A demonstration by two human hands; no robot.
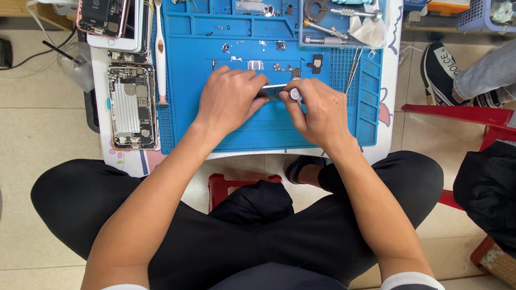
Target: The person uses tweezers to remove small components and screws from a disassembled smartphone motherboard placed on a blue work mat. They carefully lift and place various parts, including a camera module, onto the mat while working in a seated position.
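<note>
Blue repair mat [259,133] fills the upper middle of the frame, with an opened phone body [131,105] lying just off its left edge. At the mat's centre, the left hand [228,98] and right hand [322,111] sit close together, both pinched on a small silvery phone part [273,89] between their fingertips. Tiny loose components [285,68] lie scattered just above the hands.

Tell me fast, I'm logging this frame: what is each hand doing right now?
Left hand: closed, pinching the left end of a small flat silvery part over the blue mat.
Right hand: closed on a small white-tipped tool at that part.
</note>
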